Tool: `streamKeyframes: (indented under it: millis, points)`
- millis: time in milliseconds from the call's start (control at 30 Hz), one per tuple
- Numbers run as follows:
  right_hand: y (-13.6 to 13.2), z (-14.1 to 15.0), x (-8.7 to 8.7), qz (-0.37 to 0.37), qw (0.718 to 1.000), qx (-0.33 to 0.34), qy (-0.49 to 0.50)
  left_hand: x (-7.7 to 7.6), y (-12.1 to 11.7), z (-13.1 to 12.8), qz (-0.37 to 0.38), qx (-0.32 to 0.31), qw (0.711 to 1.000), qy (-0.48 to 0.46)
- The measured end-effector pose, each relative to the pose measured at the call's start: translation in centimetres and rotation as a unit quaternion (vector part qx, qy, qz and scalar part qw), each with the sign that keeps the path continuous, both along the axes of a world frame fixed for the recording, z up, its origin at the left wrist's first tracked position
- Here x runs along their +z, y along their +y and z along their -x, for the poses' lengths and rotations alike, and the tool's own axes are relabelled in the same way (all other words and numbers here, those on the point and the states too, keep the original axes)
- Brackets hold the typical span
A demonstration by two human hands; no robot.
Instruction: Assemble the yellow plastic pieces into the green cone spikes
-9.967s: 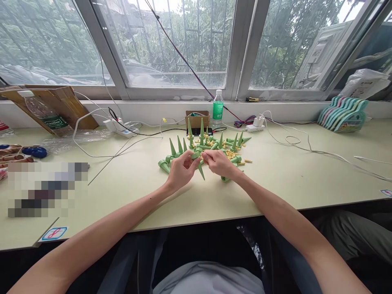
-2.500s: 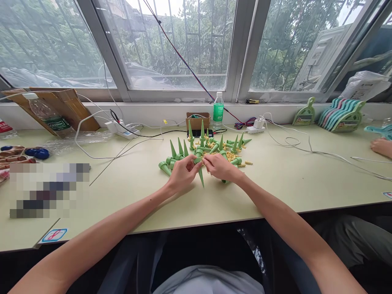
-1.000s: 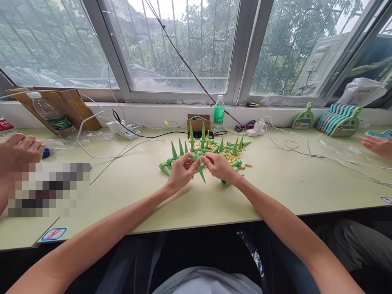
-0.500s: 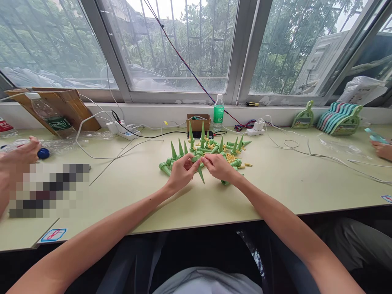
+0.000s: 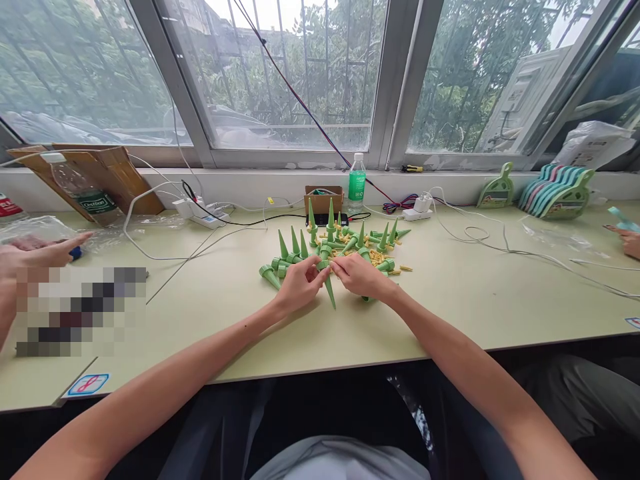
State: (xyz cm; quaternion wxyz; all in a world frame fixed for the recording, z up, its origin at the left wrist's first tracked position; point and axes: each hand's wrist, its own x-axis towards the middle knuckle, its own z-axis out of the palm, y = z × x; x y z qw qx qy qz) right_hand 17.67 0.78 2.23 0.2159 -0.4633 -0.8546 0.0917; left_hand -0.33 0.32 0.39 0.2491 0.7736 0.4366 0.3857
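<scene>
My left hand and my right hand meet over the pale green table, fingers pinched on one green cone-shaped spike whose tip points down toward me. Right behind them lies a pile of green spikes, some standing upright, some lying flat, mixed with several small yellow pieces. What my right fingertips press against the spike's top is too small to make out.
A cardboard box, a green-labelled bottle, a power strip and loose cables line the back. Another person's hand is at the left, another one's at the far right, near stacked coloured scoops.
My hands stay together on the spike, which now points more straight down. The person's hand at the left has stretched a finger out over the table.
</scene>
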Motion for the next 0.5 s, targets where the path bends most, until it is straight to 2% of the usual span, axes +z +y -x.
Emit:
streamKeyframes:
  millis: [500]
  points:
    - [-0.32,0.06,0.09,0.0,0.999,0.004,-0.041,-0.19,-0.05,0.05,0.015,-0.037,0.999,0.033]
